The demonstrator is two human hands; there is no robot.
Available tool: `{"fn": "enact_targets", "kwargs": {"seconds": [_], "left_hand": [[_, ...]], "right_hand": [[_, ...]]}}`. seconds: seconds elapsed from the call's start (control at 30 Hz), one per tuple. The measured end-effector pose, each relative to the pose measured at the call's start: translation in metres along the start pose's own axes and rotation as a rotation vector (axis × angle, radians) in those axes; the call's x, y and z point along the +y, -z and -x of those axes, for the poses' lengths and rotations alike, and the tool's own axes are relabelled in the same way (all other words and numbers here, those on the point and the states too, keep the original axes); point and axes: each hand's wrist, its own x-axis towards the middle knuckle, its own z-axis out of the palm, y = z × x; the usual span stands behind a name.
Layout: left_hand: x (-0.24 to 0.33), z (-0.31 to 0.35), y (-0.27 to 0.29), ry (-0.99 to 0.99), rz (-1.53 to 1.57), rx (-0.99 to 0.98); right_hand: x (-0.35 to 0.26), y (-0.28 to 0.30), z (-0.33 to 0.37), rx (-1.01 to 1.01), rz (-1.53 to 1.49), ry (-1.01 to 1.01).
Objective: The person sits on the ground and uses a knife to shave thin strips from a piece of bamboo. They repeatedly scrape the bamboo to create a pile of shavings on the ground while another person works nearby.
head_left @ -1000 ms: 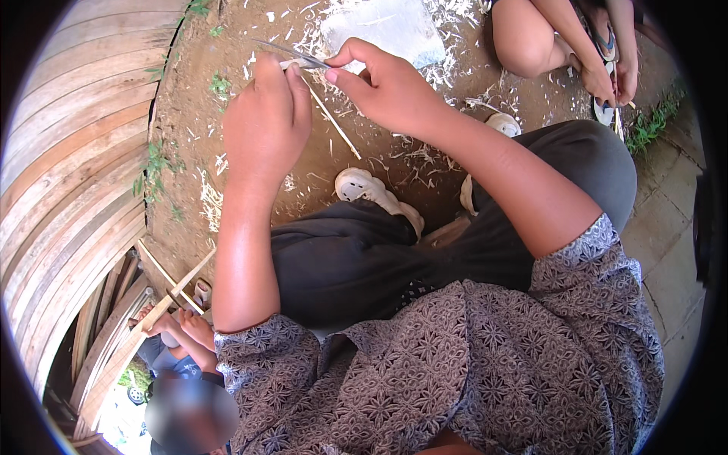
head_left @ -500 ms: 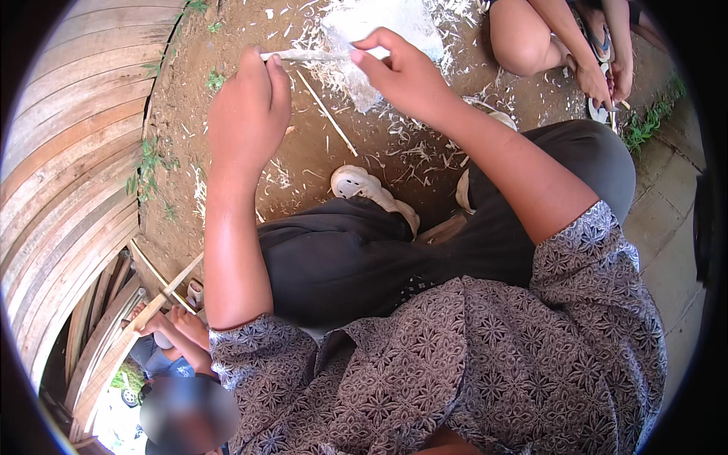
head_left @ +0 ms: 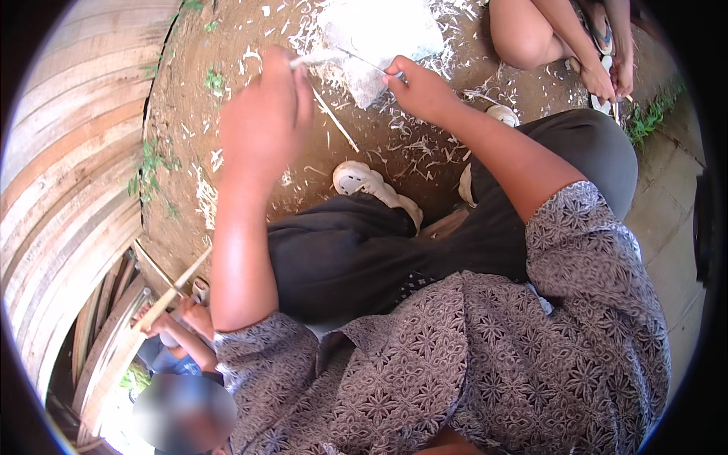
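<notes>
My left hand [head_left: 265, 117] is raised at the upper left, its fingers closed round a pale, thin stick [head_left: 312, 58] that points right. Motion blurs both the hand and the stick. Between thumb and fingers my right hand [head_left: 422, 89] pinches a thin, dark, rod-like tool [head_left: 365, 61], slanting up and left from the grip. Whether it is a blade or a wire, I cannot tell. Its far end comes close to the stick's tip; contact is unclear. Below both hands lies a crumpled, whitish clear plastic sheet [head_left: 370, 89] on the ground.
Pale shavings [head_left: 413, 155] litter the brown soil, where a loose thin stick [head_left: 335, 119] lies. Curved wooden planks [head_left: 76, 136] border the left. One person's hands [head_left: 607, 80] work at the upper right; another's hand [head_left: 155, 322] holds a long wooden strip [head_left: 163, 303] at lower left.
My right hand has moved down and right, away from the left, and the dark thin tool now shows. My left hand has shifted slightly right with the pale stick.
</notes>
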Motion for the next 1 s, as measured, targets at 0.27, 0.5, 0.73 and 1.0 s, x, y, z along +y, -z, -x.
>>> {"fn": "enact_targets", "kwargs": {"seconds": [0.27, 0.5, 0.73, 1.0], "left_hand": [[-0.008, -0.001, 0.003, -0.005, -0.012, 0.017], [-0.003, 0.011, 0.012, 0.071, -0.035, -0.058], [0.003, 0.038, 0.022, 0.200, -0.001, -0.172], [0.046, 0.086, -0.012, 0.481, -0.004, -0.152]], "right_hand": [[-0.091, 0.012, 0.010, -0.066, -0.266, 0.088], [-0.061, 0.002, 0.009, -0.063, -0.166, 0.189], [-0.060, 0.001, 0.009, -0.198, -0.114, 0.192], [-0.052, 0.015, 0.016, -0.386, -0.101, 0.045]]}}
